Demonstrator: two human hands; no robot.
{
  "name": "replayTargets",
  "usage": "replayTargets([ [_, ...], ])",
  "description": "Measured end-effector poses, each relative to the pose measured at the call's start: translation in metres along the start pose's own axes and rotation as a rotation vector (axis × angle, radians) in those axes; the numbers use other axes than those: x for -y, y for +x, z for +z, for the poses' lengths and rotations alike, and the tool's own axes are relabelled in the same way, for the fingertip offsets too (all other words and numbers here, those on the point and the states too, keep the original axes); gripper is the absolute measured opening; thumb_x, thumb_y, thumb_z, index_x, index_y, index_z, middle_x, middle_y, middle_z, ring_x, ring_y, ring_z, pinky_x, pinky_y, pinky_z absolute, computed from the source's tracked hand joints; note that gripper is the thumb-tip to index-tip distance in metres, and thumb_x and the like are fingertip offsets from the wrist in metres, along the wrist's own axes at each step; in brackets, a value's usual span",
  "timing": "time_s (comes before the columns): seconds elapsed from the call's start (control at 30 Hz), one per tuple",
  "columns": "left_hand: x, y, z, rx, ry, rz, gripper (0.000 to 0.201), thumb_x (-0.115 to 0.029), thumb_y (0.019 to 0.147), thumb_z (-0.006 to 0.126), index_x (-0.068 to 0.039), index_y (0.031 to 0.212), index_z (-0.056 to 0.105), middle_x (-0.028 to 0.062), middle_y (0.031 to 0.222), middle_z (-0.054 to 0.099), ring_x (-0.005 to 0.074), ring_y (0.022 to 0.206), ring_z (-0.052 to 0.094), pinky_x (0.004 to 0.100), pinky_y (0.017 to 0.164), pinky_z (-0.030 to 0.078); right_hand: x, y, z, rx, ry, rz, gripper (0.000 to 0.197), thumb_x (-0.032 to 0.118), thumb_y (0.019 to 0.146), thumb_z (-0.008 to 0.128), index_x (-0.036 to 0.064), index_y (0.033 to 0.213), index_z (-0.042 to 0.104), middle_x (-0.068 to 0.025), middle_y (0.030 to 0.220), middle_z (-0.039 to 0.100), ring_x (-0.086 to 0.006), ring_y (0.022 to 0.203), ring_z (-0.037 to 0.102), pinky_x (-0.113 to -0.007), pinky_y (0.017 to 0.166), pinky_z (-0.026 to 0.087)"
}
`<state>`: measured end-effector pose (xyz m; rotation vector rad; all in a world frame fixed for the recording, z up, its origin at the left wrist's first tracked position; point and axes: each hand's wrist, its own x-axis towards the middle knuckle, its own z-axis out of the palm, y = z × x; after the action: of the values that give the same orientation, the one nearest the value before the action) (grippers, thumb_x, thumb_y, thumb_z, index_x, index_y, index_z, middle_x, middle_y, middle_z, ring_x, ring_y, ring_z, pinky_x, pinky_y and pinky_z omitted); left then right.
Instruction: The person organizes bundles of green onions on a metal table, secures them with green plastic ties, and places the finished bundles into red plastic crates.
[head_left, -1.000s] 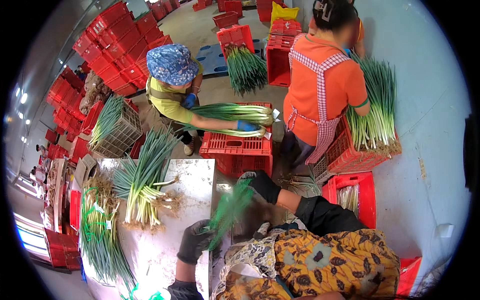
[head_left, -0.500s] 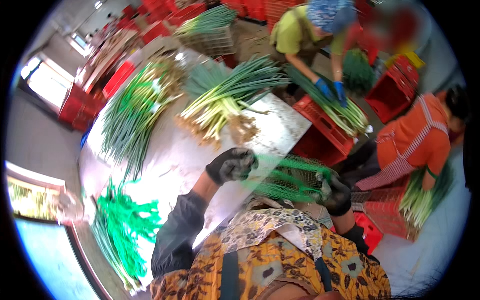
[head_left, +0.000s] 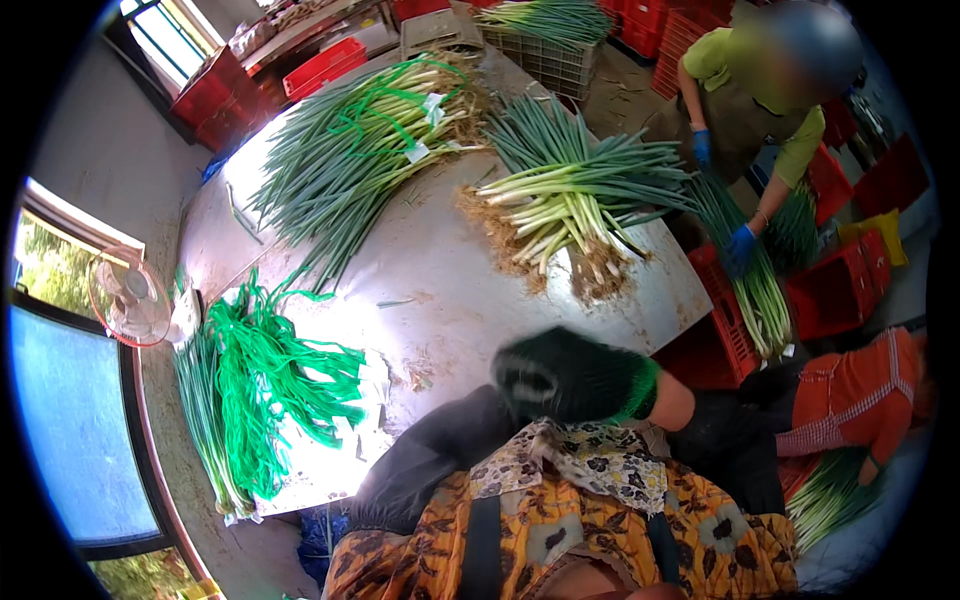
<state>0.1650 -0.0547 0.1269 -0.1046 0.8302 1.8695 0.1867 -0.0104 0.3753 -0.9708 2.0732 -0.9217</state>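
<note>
My two black-gloved hands meet close in front of my chest, over the table's near edge. My right hand (head_left: 590,374) comes in from the right, with green mesh netting (head_left: 639,390) around its wrist and seemingly drawn over the glove. My left hand (head_left: 518,376), at the end of a dark sleeve, presses against the right hand's fingertips. Motion blur and overlap hide the fingers of both hands. Beyond them, a crossed pile of green onions (head_left: 590,200) with brown roots lies on the metal table (head_left: 450,260).
Another pile of green onions (head_left: 350,160) with green ties lies at the far left. Green ribbons (head_left: 285,370) cover onions by a fan (head_left: 132,296). At right, a person in blue gloves (head_left: 740,245) handles onions over a red crate (head_left: 725,320); an orange-clad person (head_left: 850,390) bends nearby.
The netting was stretched between my separated hands; now my hands are together and it is gathered at my right wrist. My view has turned left. The blue-gloved person's hands have moved apart.
</note>
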Motion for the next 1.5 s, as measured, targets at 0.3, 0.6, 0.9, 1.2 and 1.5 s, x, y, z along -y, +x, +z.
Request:
replayTargets([
  [0.3, -0.141, -0.058, -0.098, -0.093, 0.127, 0.065, 0.014, -0.013, 0.083, 0.063, -0.002, 0.092, 0.064, -0.0023, 0.072, 0.059, 0.0051, 0.051, 0.047, 0.0205, 0.044, 0.037, -0.216, 0.069, -0.076, -1.09, 1.031, -0.341, 0.061, 0.0, 0.076, 0.069, 0.0032, 0.131, 0.043, -0.0097, 0.125, 0.054, -0.0215, 0.112, 0.054, -0.033, 0.099, 0.041],
  [0.6, -0.317, -0.027, -0.137, -0.723, 1.8, 0.414, 0.021, -0.003, 0.064, 0.063, -0.008, 0.084, 0.064, 0.0078, 0.077, 0.064, 0.0212, 0.066, 0.061, 0.0329, 0.061, 0.049, -0.367, 0.207, -0.048, -0.506, 1.675, -0.341, 0.025, 0.014, 0.095, 0.046, -0.0011, 0.114, 0.054, -0.0166, 0.101, 0.063, -0.0239, 0.088, 0.062, -0.034, 0.075, 0.051],
  [0.9, -0.356, 0.111, -0.251, -0.176, 1.614, 0.07, 0.057, 0.004, 0.061, 0.055, -0.008, 0.117, 0.06, 0.0159, 0.113, 0.064, 0.0295, 0.102, 0.062, 0.0342, 0.088, 0.049, -0.369, 0.238, -0.083, -0.356, 2.228, -0.157, 0.034, 0.022, 0.096, 0.05, -0.0056, 0.115, 0.053, -0.0154, 0.102, 0.062, -0.0223, 0.085, 0.063, -0.03, 0.073, 0.051],
  [1.2, -0.323, 0.087, -0.181, -0.103, 1.906, 0.393, 0.048, -0.001, 0.064, 0.053, -0.006, 0.111, 0.061, 0.015, 0.094, 0.063, 0.0325, 0.085, 0.061, 0.0358, 0.076, 0.051, -0.365, 0.234, -0.057, -1.069, 0.661, -0.178, 0.031, 0.024, 0.093, 0.056, 0.001, 0.114, 0.054, -0.0121, 0.097, 0.063, -0.0197, 0.08, 0.061, -0.031, 0.07, 0.051],
  [1.5, -0.246, -0.003, -0.04, -0.821, 1.724, 0.505, 0.019, 0.003, 0.071, 0.054, -0.002, 0.088, 0.06, 0.017, 0.086, 0.058, 0.0352, 0.076, 0.058, 0.0392, 0.064, 0.048, -0.309, 0.156, -0.049, -1.098, 1.022, -0.041, 0.021, -0.001, 0.085, 0.054, 0.0002, 0.104, 0.063, -0.0104, 0.101, 0.063, -0.0197, 0.096, 0.061, -0.032, 0.086, 0.049],
])
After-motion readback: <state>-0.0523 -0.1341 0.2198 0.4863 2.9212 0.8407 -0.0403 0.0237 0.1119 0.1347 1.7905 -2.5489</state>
